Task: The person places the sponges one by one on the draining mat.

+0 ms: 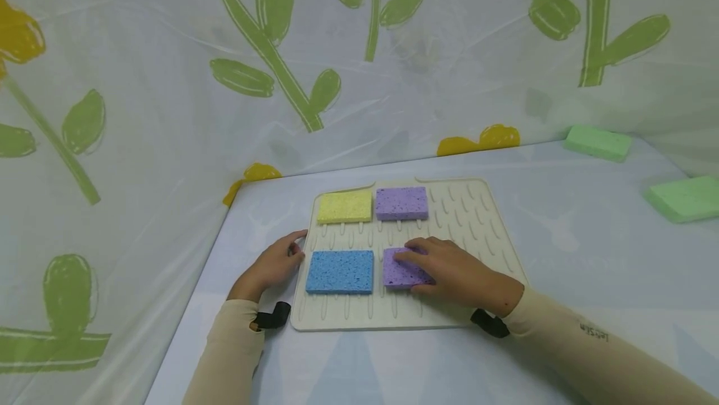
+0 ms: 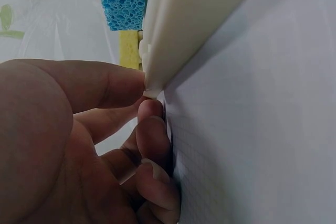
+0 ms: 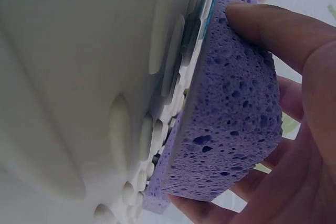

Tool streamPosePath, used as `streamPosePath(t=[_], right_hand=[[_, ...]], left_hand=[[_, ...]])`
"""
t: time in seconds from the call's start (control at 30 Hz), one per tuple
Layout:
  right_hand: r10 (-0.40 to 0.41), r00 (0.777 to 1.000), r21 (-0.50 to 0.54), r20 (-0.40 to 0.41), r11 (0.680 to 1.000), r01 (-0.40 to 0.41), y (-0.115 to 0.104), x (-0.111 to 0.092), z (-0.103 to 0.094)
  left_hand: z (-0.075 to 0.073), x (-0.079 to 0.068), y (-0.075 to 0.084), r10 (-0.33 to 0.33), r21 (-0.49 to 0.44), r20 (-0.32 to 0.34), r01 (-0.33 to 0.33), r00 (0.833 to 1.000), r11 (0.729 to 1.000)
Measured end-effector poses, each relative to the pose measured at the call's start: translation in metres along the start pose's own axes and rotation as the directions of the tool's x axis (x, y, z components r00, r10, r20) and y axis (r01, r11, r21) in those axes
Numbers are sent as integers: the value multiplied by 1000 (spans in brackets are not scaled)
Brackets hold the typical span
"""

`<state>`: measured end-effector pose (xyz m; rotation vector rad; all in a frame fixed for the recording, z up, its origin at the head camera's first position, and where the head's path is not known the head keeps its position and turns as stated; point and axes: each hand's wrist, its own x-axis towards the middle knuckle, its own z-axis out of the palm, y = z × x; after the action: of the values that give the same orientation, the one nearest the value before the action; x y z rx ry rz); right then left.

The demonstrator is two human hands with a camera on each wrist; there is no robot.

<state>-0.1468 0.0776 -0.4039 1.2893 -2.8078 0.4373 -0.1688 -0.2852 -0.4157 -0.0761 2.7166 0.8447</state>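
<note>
A cream ridged drying mat lies on the white tabletop. My right hand grips a purple sponge at the mat's front middle. In the right wrist view, the thumb lies on one end of that sponge and the fingers reach round its far side. My left hand holds the mat's left edge, thumb and fingertips against the rim. Beside the gripped sponge lies a blue sponge. Behind them, a yellow sponge and another purple sponge sit side by side on the mat.
Two light green sponges, one at the back right and one at the right edge, rest on the table off the mat. A white sheet with printed green leaves hangs behind and to the left.
</note>
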Motion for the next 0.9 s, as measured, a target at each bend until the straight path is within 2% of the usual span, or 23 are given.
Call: streamPosePath(t=[0.23, 0.4, 0.57, 0.9], right_hand=[[11, 999, 31, 41, 999, -12, -2, 0, -2], [27, 997, 14, 68, 999, -28, -3, 1, -1], [53, 996, 7, 79, 999, -54, -3, 0, -1], [51, 994, 8, 95, 999, -52, -5, -5, -4]], left_hand=[[-1, -1, -1, -7, 13, -10, 7, 1000, 1000], [-2, -2, -2, 7, 11, 0, -7, 1000, 1000], [-3, -1, -1, 15, 2, 3, -15, 1000, 1000], [1, 2, -4, 18, 3, 9, -18, 1000, 1000]])
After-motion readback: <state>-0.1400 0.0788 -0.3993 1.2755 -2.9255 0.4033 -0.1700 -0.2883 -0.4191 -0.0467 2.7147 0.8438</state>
